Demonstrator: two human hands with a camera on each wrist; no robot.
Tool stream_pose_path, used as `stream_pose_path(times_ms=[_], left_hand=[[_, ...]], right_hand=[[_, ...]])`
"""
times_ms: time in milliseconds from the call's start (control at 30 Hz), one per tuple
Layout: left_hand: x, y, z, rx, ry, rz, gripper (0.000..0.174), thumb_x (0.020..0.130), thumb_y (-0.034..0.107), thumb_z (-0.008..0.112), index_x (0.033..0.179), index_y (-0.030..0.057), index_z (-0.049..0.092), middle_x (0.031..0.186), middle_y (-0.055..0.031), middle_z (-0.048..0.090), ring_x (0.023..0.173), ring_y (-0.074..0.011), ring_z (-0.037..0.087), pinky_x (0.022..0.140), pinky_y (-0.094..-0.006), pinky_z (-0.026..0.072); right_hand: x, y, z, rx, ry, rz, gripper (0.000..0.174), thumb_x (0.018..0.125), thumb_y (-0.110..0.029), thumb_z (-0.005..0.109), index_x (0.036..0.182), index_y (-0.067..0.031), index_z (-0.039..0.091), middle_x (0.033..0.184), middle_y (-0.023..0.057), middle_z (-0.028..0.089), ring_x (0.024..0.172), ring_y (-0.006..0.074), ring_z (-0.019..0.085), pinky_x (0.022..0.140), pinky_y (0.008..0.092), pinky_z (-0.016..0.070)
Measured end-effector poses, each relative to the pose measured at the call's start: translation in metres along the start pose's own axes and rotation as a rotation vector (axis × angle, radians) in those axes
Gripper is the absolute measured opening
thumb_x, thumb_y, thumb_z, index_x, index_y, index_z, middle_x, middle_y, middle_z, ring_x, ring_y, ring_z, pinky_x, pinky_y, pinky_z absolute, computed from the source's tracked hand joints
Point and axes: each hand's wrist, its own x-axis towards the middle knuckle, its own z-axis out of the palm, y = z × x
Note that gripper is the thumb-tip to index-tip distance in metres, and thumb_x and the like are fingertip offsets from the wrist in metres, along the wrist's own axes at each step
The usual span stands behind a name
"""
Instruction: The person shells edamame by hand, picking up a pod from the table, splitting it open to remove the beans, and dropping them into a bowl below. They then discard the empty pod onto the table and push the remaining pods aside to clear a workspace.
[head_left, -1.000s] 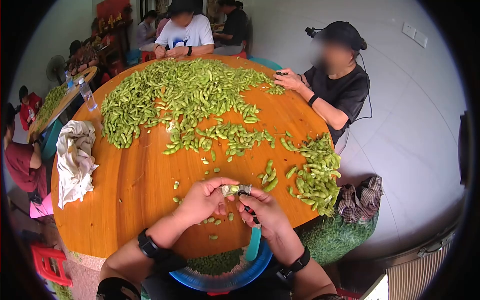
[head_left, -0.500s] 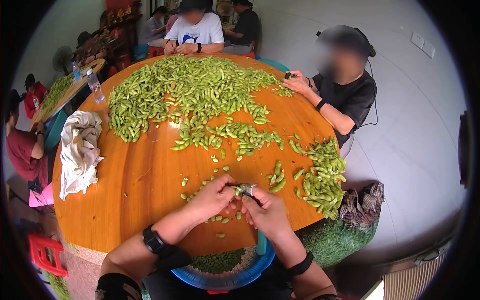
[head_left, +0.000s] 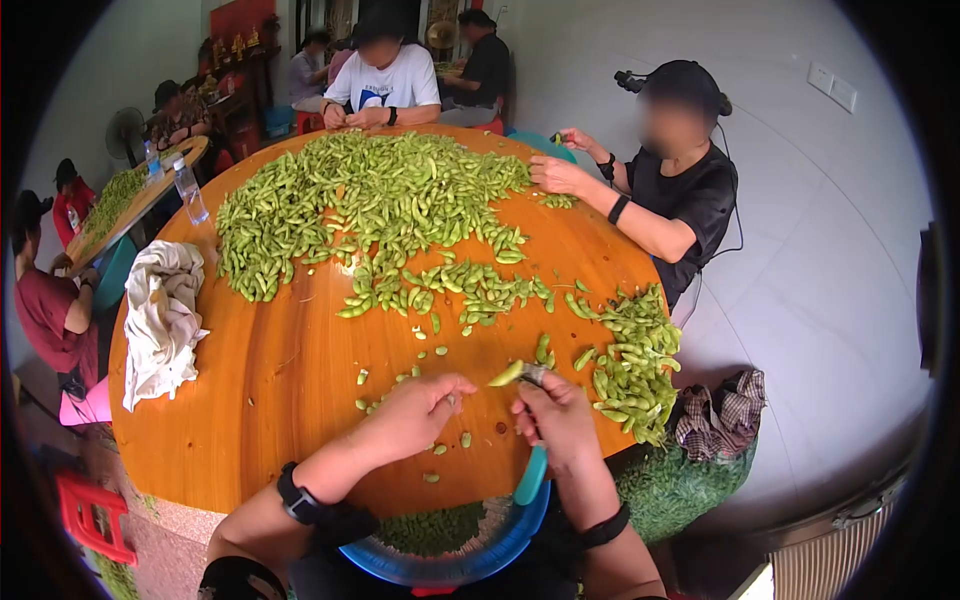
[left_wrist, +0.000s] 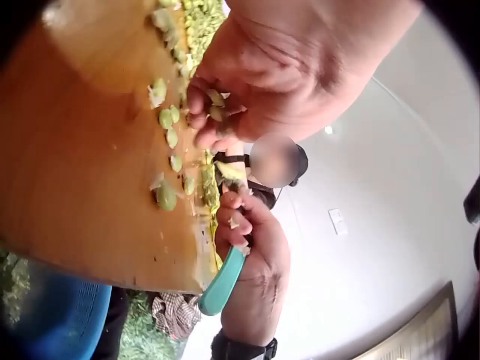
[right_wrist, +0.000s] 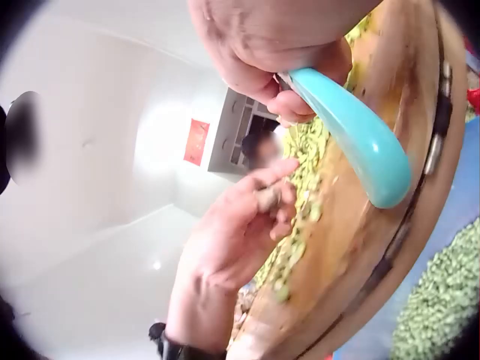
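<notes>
My right hand (head_left: 562, 415) grips a tool by its curved teal handle (head_left: 532, 475); the tool's working end is mostly hidden. A green bean pod (head_left: 507, 374) sticks out leftward from these fingertips. My left hand (head_left: 415, 412) hovers to the left, apart from the pod, over the table's near side. Its fingers are bent, and small pale bits (left_wrist: 216, 105) show at them in the left wrist view; I cannot tell whether they are held. Several shelled beans (head_left: 466, 440) lie under and beside the hands.
A large heap of pods (head_left: 370, 190) covers the far half of the wooden table (head_left: 270, 400). Another pile (head_left: 640, 370) sits at the right edge. Below the near edge is a blue basin (head_left: 530, 530) with beans. A cloth (head_left: 160, 320) and a bottle (head_left: 188, 190) stand left.
My hands, together at a pod before, are now apart: the left has drawn away leftward, the right keeps the tool and a pod. The person on the right has parted their hands.
</notes>
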Motion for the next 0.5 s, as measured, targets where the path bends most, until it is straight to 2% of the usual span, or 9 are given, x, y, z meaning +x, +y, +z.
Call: stream_pose_path(times_ms=[33, 100, 133, 233, 367, 433, 500], left_hand=[[-0.002, 0.0, -0.001, 0.007, 0.001, 0.006, 0.019, 0.091, 0.009, 0.052, 0.107, 0.0078, 0.062, 0.095, -0.0083, 0.064, 0.079, -0.0218, 0.06, 0.071, -0.0292, 0.0469], [-0.005, -0.003, -0.005, 0.62, 0.203, 0.364, 0.023, 0.086, 0.004, 0.055, 0.103, 0.0122, 0.066, 0.103, -0.0062, 0.063, 0.091, -0.0234, 0.058, 0.081, -0.0353, 0.0446], [0.0, -0.003, -0.01, 0.624, 0.206, 0.366, 0.023, 0.086, 0.004, 0.055, 0.103, 0.0122, 0.066, 0.103, -0.0062, 0.063, 0.091, -0.0234, 0.058, 0.081, -0.0353, 0.0446], [0.035, -0.008, -0.032, 0.886, 0.268, 0.165, 0.025, 0.076, 0.0, 0.057, 0.097, 0.0111, 0.067, 0.095, -0.0083, 0.06, 0.098, -0.029, 0.054, 0.087, -0.0371, 0.0439], [0.078, -0.038, -0.043, 0.927, 0.326, 0.255, 0.021, 0.073, 0.0, 0.058, 0.091, 0.0085, 0.066, 0.089, -0.0089, 0.058, 0.094, -0.0299, 0.054, 0.083, -0.038, 0.0458], [0.088, -0.04, -0.046, 0.829, 0.263, 0.298, 0.015, 0.074, -0.001, 0.058, 0.086, 0.0057, 0.065, 0.087, -0.0103, 0.057, 0.09, -0.0308, 0.054, 0.079, -0.0391, 0.0475], [0.088, -0.04, -0.046, 0.861, 0.238, 0.338, 0.016, 0.075, 0.0, 0.057, 0.089, 0.0037, 0.063, 0.087, -0.0122, 0.056, 0.088, -0.0326, 0.055, 0.077, -0.0402, 0.0481]], right_hand=[[0.005, 0.0, -0.014, -0.044, 0.008, 0.035, 0.015, 0.094, -0.011, 0.052, 0.104, -0.0038, 0.061, 0.069, 0.0013, 0.057, 0.044, 0.0045, 0.045, 0.037, 0.0192, 0.0342], [0.005, -0.004, -0.036, -0.104, 0.052, 0.045, 0.014, 0.093, -0.009, 0.051, 0.102, -0.0033, 0.061, 0.068, 0.0014, 0.057, 0.044, 0.0049, 0.045, 0.038, 0.0195, 0.0343], [0.005, -0.006, -0.045, -0.133, 0.06, 0.03, 0.014, 0.093, -0.009, 0.05, 0.1, -0.0026, 0.061, 0.068, 0.0014, 0.057, 0.044, 0.0052, 0.045, 0.038, 0.0198, 0.0345], [0.003, -0.007, -0.06, -0.132, 0.037, 0.049, 0.012, 0.093, -0.009, 0.049, 0.092, -0.0035, 0.06, 0.068, 0.0008, 0.057, 0.044, 0.0049, 0.046, 0.038, 0.0199, 0.0356], [0.002, -0.004, -0.06, -0.161, 0.028, -0.005, 0.011, 0.092, -0.008, 0.049, 0.087, -0.0035, 0.058, 0.067, 0.0026, 0.058, 0.043, 0.007, 0.046, 0.038, 0.0208, 0.0338], [0.0, -0.006, -0.061, -0.156, 0.018, 0.011, 0.012, 0.093, -0.007, 0.049, 0.084, -0.0042, 0.057, 0.067, 0.0028, 0.058, 0.043, 0.007, 0.046, 0.038, 0.0208, 0.0343], [-0.002, -0.006, -0.061, -0.14, 0.004, 0.015, 0.011, 0.093, -0.007, 0.049, 0.088, -0.0038, 0.059, 0.068, 0.002, 0.058, 0.044, 0.0064, 0.048, 0.039, 0.0204, 0.0354]])
